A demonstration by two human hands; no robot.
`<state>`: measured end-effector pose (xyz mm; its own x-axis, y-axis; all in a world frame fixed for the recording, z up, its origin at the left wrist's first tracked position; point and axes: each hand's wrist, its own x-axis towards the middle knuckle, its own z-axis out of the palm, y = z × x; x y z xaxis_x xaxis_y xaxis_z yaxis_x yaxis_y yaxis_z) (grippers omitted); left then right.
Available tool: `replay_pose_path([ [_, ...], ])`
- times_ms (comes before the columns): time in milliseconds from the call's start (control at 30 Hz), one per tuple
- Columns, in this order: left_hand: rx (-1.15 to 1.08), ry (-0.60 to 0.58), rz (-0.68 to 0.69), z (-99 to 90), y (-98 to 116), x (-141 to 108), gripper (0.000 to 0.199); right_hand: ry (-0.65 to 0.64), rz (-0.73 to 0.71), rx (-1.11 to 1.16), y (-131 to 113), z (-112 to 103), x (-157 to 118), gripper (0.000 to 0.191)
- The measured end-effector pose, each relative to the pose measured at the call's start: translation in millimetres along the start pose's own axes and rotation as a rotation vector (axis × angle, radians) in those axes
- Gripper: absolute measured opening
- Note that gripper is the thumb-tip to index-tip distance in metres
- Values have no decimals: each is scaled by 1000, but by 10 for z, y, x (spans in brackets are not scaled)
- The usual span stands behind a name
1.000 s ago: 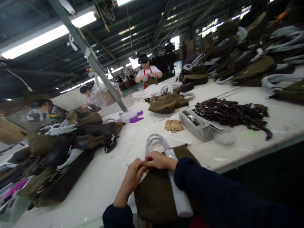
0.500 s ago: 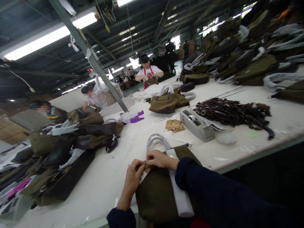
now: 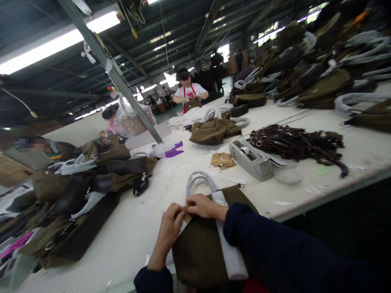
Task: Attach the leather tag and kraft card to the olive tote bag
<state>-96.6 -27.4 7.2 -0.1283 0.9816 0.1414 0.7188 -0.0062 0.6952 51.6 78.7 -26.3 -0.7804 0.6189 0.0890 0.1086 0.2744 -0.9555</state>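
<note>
An olive-green fabric handbag point(image 3: 195, 248) lies at the table's near edge in front of me. Its looped handle point(image 3: 200, 178) is wrapped in white padding, and a white wrapped strip point(image 3: 230, 254) runs down its front. My left hand point(image 3: 169, 224) is closed in a pinch at the bag's upper left corner, on the top of a small brown tag point(image 3: 187, 218) with a white piece beside it. Fingertip to fingertip with it, my right hand point(image 3: 203, 205) is closed too; the tiny thing in its pinch is hidden. The right forearm crosses over the bag.
Wrapped bags point(image 3: 70, 191) are heaped at left, with more bags point(image 3: 324, 87) at back right. Beyond my bag are brown paper packets point(image 3: 222, 160), a grey tape dispenser point(image 3: 251, 159) and a pile of dark straps point(image 3: 296, 142). A slanted post point(image 3: 134, 101) rises near co-workers; one person point(image 3: 191, 91) handles a bag.
Both hands stay pinched at the bag's corner, with only slight finger movement. The view has shifted slightly, and the person at far left leans further left.
</note>
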Motion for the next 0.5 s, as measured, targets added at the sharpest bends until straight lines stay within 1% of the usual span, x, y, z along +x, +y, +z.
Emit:
replay_pose_path([
  [67,-32,4,-28,0,-7,-5,14,-8,9,27,28,-4,17,8],
  [233,-232,15,-137,29,-18,-40,19,-10,25,100,80,3,48,6],
  [367,-247,74,-178,65,-38,-53,22,-12,33,148,73,12,43,6],
  [500,-297,72,-208,83,-63,-51,24,3,53,177,55,7,30,4],
])
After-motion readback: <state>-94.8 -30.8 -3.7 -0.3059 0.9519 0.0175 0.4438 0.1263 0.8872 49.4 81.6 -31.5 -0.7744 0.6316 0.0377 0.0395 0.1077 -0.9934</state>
